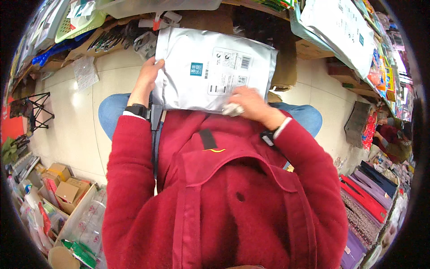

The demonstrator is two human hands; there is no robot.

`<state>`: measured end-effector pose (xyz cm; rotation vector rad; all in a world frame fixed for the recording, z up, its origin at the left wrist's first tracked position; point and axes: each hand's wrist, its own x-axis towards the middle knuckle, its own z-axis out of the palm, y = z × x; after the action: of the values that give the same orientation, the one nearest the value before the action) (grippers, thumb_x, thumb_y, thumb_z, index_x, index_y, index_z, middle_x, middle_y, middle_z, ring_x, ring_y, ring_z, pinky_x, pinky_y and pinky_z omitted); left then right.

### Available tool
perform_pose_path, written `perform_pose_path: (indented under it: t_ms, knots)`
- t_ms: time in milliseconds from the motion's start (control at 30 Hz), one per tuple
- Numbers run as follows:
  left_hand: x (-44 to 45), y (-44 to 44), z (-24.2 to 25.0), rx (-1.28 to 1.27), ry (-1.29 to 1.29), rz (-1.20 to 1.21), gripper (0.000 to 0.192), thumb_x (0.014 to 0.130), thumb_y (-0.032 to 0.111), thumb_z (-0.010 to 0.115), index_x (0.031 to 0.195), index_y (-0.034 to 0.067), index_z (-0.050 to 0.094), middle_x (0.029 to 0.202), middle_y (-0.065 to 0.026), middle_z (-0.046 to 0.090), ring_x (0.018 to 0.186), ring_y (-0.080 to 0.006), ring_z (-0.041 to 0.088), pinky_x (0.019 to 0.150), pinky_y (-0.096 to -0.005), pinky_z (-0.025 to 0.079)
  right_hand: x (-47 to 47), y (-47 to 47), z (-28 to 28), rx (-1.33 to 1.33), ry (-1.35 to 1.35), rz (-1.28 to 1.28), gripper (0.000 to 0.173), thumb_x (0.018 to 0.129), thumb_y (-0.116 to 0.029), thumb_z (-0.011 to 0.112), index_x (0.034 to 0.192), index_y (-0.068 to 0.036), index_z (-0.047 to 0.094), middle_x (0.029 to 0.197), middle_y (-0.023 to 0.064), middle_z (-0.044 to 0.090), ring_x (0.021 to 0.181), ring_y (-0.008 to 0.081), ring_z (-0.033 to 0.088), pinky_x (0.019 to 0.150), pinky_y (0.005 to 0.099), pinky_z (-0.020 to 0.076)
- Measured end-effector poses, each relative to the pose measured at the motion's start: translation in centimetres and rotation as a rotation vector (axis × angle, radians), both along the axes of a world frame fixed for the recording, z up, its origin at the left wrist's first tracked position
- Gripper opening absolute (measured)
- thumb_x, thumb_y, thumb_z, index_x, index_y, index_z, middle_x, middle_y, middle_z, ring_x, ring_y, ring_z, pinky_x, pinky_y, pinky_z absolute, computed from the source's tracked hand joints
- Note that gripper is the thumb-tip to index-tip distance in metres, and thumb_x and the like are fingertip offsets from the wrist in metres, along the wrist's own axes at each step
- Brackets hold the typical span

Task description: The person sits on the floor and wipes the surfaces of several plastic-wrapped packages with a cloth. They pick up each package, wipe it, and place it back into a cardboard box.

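A large silvery plastic package point(188, 90) with printed writing and a barcode lies across the lap, over a dark red apron point(235, 134). My left hand point(147, 75) grips its left edge, the thumb on top. At its lower right, my right hand point(247, 102) is closed on a crumpled whitish cloth point(232, 109), which touches the package's surface. That hand is slightly blurred.
A similar white package point(339, 30) rests on a light blue basket point(314, 33) at the upper right. A green basket point(80, 28) stands upper left. Cardboard boxes point(67, 191) sit lower left, folded textiles point(366, 201) lower right. Another person's arm point(386, 141) shows far right.
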<state>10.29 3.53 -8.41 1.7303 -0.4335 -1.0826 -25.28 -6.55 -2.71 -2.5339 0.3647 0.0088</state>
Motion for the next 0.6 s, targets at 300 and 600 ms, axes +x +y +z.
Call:
perform_pose_path:
  t_ms: [300,600]
  knots:
    - [0.5,0.0,-0.8,0.092,-0.068,-0.030,0.034,0.092,0.018,0.062,0.118,-0.004,0.059,0.108,-0.0102,0.066,0.097,-0.0182,0.060,0.083,-0.0331,0.047,-10.0,-7.4,-2.1,1.236,-0.360,-1.174,0.036,0.089,-0.026,0.064,0.118,-0.005,0.059,0.115,0.0149,0.065,0.102,0.0245,0.065,0.083,0.0376,0.0550]
    - [-1.8,0.7,4.4,0.087,0.289,-0.057,0.040,0.093,0.017,0.063,0.123,-0.007,0.053,0.112,-0.0135,0.064,0.096,-0.0223,0.063,0.082,-0.0357,0.052,-8.3,-5.7,-5.0,1.482,-0.091,-1.029,0.035,0.093,-0.024,0.060,0.114,0.004,0.062,0.106,0.0129,0.068,0.091,0.0219,0.068,0.079,0.0346,0.0562]
